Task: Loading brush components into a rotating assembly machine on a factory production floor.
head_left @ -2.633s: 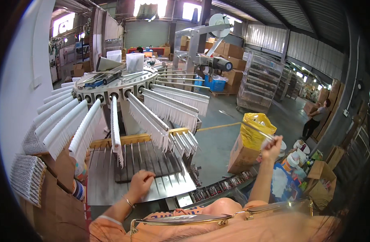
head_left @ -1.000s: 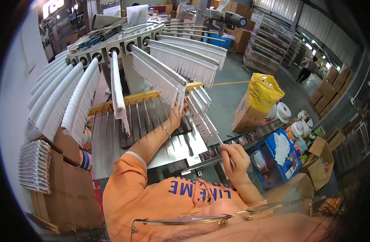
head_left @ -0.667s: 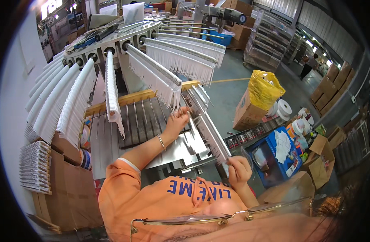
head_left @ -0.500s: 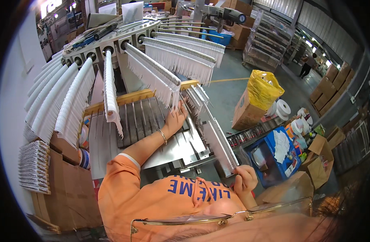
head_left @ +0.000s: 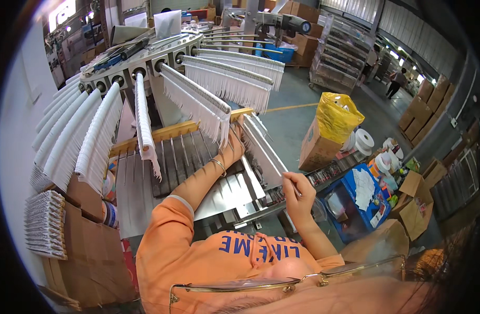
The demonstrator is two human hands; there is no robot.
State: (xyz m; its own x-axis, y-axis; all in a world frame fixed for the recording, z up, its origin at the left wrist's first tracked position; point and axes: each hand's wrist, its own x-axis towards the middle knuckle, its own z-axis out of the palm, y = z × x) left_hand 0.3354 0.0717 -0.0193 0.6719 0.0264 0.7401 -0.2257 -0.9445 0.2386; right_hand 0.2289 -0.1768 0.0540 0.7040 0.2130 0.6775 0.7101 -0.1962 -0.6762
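My right hand [head_left: 298,192] is closed around the near end of a rod hung with white strands [head_left: 266,157]. The rod slants away from me to the wooden bar [head_left: 185,125] at the table's far edge. My left hand [head_left: 232,146], a bangle on its wrist, reaches up beside the rod's far end. Hanging strands partly cover its fingers, so their grip is unclear. Just left of it, another rod with a white fringe [head_left: 198,102] sticks out from a round machine [head_left: 146,55]. Bare thin rods [head_left: 183,149] lie across the metal table [head_left: 140,209].
More white-fringed rods [head_left: 101,136] fan out on the left, above cardboard boxes [head_left: 88,261]. To the right stand a carton with a yellow bag [head_left: 337,112], a blue bin [head_left: 358,204], white spools [head_left: 364,141] and open boxes. Farther off are a wheeled rack [head_left: 342,52] and a person [head_left: 396,82].
My right hand has moved away from my body and leftward, and the rod's near end has gone with it. My left hand has shifted slightly farther up along the fringe.
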